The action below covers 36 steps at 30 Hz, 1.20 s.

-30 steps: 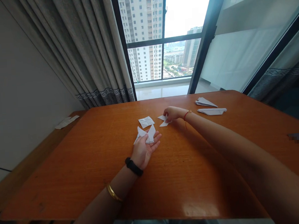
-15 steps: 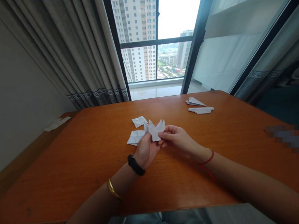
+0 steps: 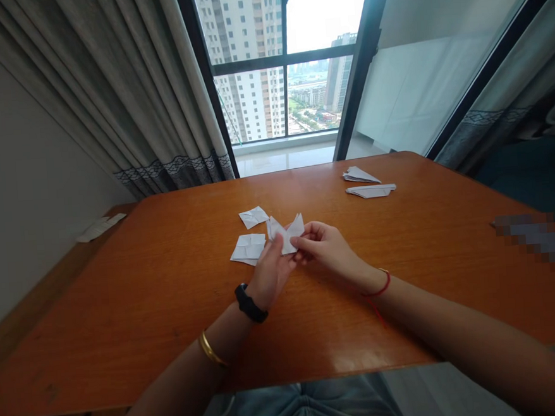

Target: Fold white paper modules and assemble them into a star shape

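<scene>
A small white folded paper (image 3: 286, 236) with pointed upper corners is held between my two hands, a little above the table. My left hand (image 3: 272, 265) grips its left side, thumb pressed across the front face. At its lower right edge, my right hand (image 3: 325, 249) pinches the paper between thumb and fingers. The fingers behind the paper are partly hidden. Just left of the held piece lie two more folded papers on the table: a small square one (image 3: 253, 217) and a larger creased one (image 3: 248, 248), close to my left hand.
On the brown wooden table (image 3: 137, 306), a folded paper plane (image 3: 361, 175) and a long folded paper (image 3: 371, 192) lie at the back right. A blurred-out object (image 3: 541, 240) is at the right edge. White paper strips (image 3: 101, 228) rest on a ledge at the left.
My left thumb has moved up over the front of the folded paper, and its upper points now sit closer to flat. The view has tilted slightly, shifting everything a little upward.
</scene>
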Each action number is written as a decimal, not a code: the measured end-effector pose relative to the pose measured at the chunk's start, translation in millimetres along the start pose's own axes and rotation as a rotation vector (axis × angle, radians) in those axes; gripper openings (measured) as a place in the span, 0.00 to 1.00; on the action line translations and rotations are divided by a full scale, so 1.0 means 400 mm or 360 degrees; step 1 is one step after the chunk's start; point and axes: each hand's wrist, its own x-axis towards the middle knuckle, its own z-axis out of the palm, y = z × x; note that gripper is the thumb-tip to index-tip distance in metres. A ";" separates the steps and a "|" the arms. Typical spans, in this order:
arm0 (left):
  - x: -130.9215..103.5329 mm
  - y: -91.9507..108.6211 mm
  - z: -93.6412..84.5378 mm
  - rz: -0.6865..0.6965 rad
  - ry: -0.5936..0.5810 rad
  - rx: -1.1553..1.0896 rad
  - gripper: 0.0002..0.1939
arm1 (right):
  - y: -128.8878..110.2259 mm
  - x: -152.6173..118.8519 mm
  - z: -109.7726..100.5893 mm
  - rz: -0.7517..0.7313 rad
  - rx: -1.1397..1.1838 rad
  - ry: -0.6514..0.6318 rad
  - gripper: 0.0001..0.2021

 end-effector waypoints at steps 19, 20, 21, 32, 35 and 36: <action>0.032 0.011 -0.108 0.0174 0.0320 0.1759 0.04 | 0.044 0.033 -0.075 -0.0478 -0.1286 -0.0021 0.02; 0.033 0.009 -0.108 0.0182 0.0321 0.1788 0.05 | 0.045 0.032 -0.073 -0.0482 -0.1323 -0.0034 0.03; 0.033 0.009 -0.106 0.0191 0.0318 0.1812 0.06 | 0.045 0.031 -0.072 -0.0481 -0.1346 -0.0036 0.03; 0.035 0.037 -0.095 0.0416 0.0277 0.2268 0.06 | 0.057 0.033 -0.067 -0.0438 -0.1298 -0.0014 0.05; 0.036 0.035 -0.097 0.0443 0.0233 0.2381 0.07 | 0.059 0.035 -0.069 -0.0409 -0.1235 0.0020 0.10; 0.036 0.035 -0.096 0.0474 0.0227 0.2384 0.07 | 0.060 0.037 -0.070 -0.0404 -0.1210 0.0027 0.11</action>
